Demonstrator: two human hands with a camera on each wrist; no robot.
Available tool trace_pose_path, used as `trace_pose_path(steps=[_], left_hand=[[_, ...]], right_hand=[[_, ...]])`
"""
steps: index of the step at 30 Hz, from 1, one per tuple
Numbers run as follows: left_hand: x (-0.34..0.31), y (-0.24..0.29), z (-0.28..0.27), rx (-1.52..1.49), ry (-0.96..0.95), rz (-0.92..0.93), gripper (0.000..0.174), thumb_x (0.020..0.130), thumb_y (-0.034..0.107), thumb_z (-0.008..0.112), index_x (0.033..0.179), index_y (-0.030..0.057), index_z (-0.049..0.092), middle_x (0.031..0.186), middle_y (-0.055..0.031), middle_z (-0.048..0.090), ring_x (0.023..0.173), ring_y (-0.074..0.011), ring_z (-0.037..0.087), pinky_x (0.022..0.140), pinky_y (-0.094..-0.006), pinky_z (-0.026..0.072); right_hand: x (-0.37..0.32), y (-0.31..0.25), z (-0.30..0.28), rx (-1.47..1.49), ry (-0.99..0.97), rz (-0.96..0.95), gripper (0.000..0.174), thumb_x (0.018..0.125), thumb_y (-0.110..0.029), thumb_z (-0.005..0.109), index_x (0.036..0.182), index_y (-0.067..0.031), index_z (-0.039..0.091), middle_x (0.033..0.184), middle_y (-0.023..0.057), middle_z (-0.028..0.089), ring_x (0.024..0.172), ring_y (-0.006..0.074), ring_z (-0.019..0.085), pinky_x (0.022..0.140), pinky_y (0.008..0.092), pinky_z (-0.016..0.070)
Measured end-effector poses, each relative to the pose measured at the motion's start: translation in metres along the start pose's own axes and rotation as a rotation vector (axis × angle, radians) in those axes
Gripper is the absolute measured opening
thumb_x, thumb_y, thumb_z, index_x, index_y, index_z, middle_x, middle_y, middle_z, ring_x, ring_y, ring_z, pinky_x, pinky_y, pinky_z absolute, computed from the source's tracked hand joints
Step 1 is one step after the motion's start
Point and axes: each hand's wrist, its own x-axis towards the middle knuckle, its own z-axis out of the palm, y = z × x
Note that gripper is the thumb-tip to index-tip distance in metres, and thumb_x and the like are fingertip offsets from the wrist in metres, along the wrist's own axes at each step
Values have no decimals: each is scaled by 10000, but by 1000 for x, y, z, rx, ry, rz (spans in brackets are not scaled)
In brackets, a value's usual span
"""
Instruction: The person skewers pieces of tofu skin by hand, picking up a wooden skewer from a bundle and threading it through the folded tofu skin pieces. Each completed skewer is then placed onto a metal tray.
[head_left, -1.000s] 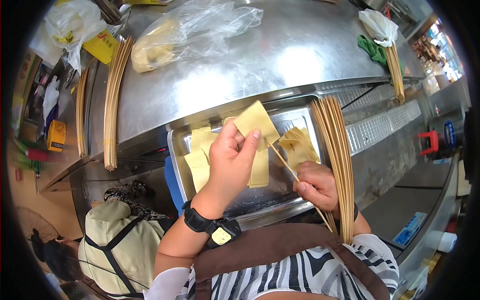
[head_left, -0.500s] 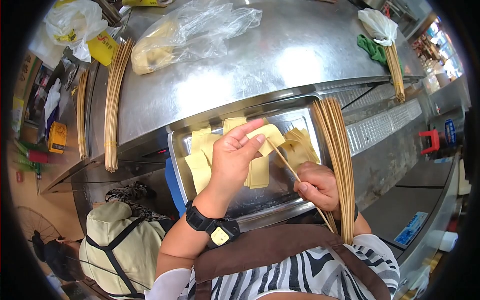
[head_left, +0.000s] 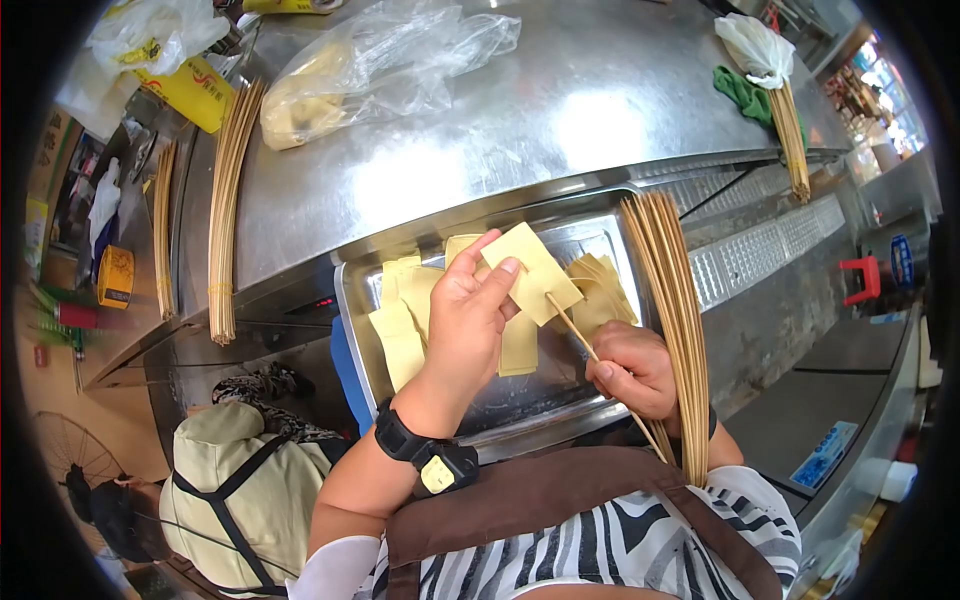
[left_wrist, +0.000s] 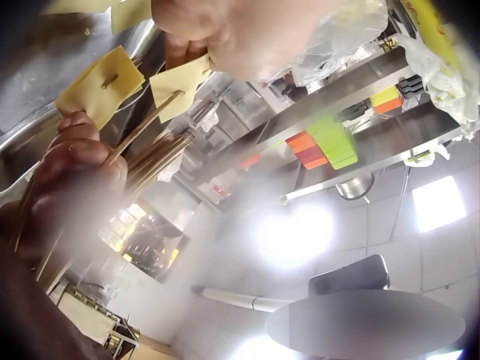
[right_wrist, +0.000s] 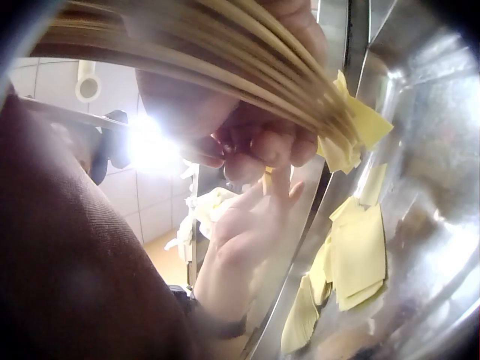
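Note:
Between thumb and fingers, my left hand (head_left: 465,310) pinches a thin yellow square sheet (head_left: 532,272), like bean curd skin. A bamboo skewer (head_left: 578,335) passes into the sheet near its lower corner. My right hand (head_left: 635,370) grips that skewer, and a thick bundle of skewers (head_left: 672,310) stands along the same hand. Skewered sheets (head_left: 598,290) fan out beyond the right hand; the left wrist view shows a skewer tip through this stack (left_wrist: 105,82). Below both hands lies a metal tray (head_left: 345,290) with loose yellow sheets (head_left: 400,335).
A steel table (head_left: 500,120) runs behind the tray, bearing a clear plastic bag (head_left: 370,80) and a skewer bundle (head_left: 232,210) at left. Another bundle (head_left: 790,145) lies at far right beside a green cloth (head_left: 742,95). A person (head_left: 225,490) in a light top is at lower left.
The sheet in my left hand first tipped flatter, then came up again facing the camera, with the skewer now entering nearer its lower corner. My right hand stays in place.

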Motion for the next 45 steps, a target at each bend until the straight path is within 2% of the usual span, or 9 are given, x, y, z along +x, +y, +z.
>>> trace_pose_path(steps=[6, 21, 24, 30, 35, 39, 43, 44, 45], left_hand=[[5, -2, -8, 71, -64, 18, 191, 962, 59, 596, 1143, 8, 567, 986, -71, 686, 806, -101, 639, 711, -246, 517], [-17, -13, 1, 284, -186, -62, 463, 947, 36, 621, 1362, -35, 427, 795, -34, 675, 722, -52, 623, 639, -208, 489], [-17, -12, 7, 254, -200, -65, 377, 967, 80, 608, 1306, -19, 478, 824, -33, 672, 719, -57, 623, 646, -218, 507], [-3, -22, -4, 49, -222, -199, 270, 1029, 228, 503, 1196, 22, 552, 1049, -101, 686, 853, -167, 690, 732, -326, 575], [-1, -19, 4, 74, -272, -255, 235, 1033, 244, 496, 1133, 46, 575, 1039, -91, 689, 907, -182, 701, 728, -322, 577], [5, -26, 2, 118, -265, -251, 230, 1030, 252, 509, 1126, 55, 578, 1033, -80, 687, 893, -169, 699, 711, -306, 571], [16, -30, 6, 300, -214, -205, 216, 1002, 234, 573, 1133, 63, 579, 964, -31, 664, 792, -122, 653, 678, -266, 544], [20, -33, 6, 405, -208, -173, 224, 985, 228, 605, 1132, 61, 579, 948, -16, 649, 778, -109, 631, 671, -257, 534], [23, -36, 6, 408, -223, -171, 224, 985, 228, 605, 1132, 61, 579, 948, -16, 649, 778, -109, 631, 671, -257, 534]], right_hand=[[-1, 0, -1, 5, -1, 4, 161, 904, -80, 564, 763, -19, 610, 666, 101, 534, 643, 283, 531, 626, 394, 419], [-3, 3, -3, -14, 31, 27, 163, 901, -91, 582, 757, -16, 600, 681, 103, 542, 663, 283, 540, 628, 392, 428], [-2, 3, -3, -35, 43, 13, 261, 945, -166, 525, 735, -27, 593, 622, 57, 536, 615, 240, 515, 630, 366, 418], [-1, -10, 4, 174, 266, 159, 107, 820, -116, 675, 816, -35, 605, 846, 92, 579, 734, 264, 550, 685, 367, 441], [10, -14, -14, -260, 163, -274, 204, 723, -128, 715, 908, -54, 671, 954, 70, 593, 909, 282, 543, 832, 434, 439], [10, -25, -25, -253, -17, -371, 188, 718, -108, 682, 898, -54, 693, 889, 59, 643, 974, 281, 568, 985, 486, 413], [12, -24, -16, -37, -63, -337, 161, 732, -73, 653, 879, -20, 688, 693, 54, 618, 691, 237, 607, 1050, 487, 393], [12, -20, -13, -17, -34, -357, 145, 736, -60, 655, 868, -8, 681, 623, 65, 574, 582, 238, 567, 888, 427, 490], [10, -17, -13, -28, -24, -359, 145, 736, -60, 655, 868, -8, 681, 623, 65, 574, 582, 238, 567, 888, 427, 490]])
